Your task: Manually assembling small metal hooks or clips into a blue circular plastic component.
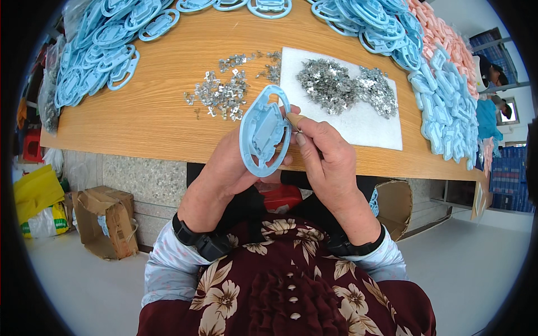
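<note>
My left hand is wrapped round an oval light-blue plastic frame, held tilted just off the table's near edge with its hollow inner side facing me. At the frame's right rim, my right hand is closed, thumb and index finger pinched together. A tan covering wraps the index fingertip. Whatever small thing lies in that pinch is too hidden to name. Beyond the hands, small silver metal clips are scattered on the wood, and a larger heap of metal clips sits on a white sheet.
Blue frames are piled at the table's far left, more blue frames at the far right. Narrower blue pieces and pink pieces line the right edge. Cardboard boxes stand on the floor either side of me.
</note>
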`<state>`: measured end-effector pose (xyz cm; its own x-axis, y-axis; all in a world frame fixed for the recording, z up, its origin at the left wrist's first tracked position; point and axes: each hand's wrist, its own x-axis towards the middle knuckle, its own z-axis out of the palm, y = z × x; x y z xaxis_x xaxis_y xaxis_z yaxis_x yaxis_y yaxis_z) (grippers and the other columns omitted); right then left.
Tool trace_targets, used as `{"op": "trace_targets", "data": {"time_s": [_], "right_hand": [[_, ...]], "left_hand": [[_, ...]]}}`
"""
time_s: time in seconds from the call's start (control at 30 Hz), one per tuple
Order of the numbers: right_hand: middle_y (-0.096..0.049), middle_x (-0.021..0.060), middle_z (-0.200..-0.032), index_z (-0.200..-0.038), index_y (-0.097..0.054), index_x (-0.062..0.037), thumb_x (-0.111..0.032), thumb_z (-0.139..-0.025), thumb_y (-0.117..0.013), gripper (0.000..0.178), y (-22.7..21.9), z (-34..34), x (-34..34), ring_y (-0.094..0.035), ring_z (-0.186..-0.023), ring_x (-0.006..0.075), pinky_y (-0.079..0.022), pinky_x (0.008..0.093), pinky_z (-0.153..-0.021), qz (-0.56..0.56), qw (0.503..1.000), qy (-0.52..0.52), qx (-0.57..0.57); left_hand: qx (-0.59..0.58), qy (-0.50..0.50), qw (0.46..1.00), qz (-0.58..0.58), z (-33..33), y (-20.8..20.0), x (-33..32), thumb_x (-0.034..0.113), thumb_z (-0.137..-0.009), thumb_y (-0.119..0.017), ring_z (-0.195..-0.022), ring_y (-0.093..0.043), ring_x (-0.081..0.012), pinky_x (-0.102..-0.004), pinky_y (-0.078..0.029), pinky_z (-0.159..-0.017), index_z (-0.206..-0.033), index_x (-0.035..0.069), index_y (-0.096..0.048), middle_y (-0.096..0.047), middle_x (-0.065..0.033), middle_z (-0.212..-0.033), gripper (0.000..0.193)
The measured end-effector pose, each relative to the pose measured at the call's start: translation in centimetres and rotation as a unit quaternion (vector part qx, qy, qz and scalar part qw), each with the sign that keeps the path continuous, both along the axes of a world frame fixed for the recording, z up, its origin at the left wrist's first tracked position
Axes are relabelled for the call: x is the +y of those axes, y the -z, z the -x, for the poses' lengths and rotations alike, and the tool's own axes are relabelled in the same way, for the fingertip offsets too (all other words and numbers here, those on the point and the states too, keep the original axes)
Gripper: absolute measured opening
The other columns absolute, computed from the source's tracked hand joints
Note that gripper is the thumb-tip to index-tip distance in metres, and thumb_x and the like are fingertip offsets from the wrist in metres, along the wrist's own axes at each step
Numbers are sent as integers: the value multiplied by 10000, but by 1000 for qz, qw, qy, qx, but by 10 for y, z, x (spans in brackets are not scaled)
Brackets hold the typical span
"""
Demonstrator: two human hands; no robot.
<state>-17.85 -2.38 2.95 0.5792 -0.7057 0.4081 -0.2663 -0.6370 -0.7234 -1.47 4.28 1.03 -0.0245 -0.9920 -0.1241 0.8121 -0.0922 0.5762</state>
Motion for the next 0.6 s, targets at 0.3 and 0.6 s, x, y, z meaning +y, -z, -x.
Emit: {"op": "trace_targets", "data": {"time_s": [0.3,0.6], "right_hand": [[-580,101,-785,-1219,-686,-79,26,-893,-639,346,-14,-1,8,-633,-661,250,-515,374,-579,-11,999,-6,51],[-632,56,-819,-1164,-671,-46,-25,-909,-672,257,1,12,9,-579,-612,180,-486,315,-570,46,997,8,-65]], "left_hand": [[-18,-12,1000,22,2,6,-2,305,-1030,-549,-1152,-641,-264,-369,-584,-922,-1409,-28,-482,-601,-181,-1332,509],[31,45,998,37,1,9,-4,392,-1021,-528,-1084,-659,-246,-362,-586,-838,-1437,-57,-455,-640,-163,-1248,617]]}}
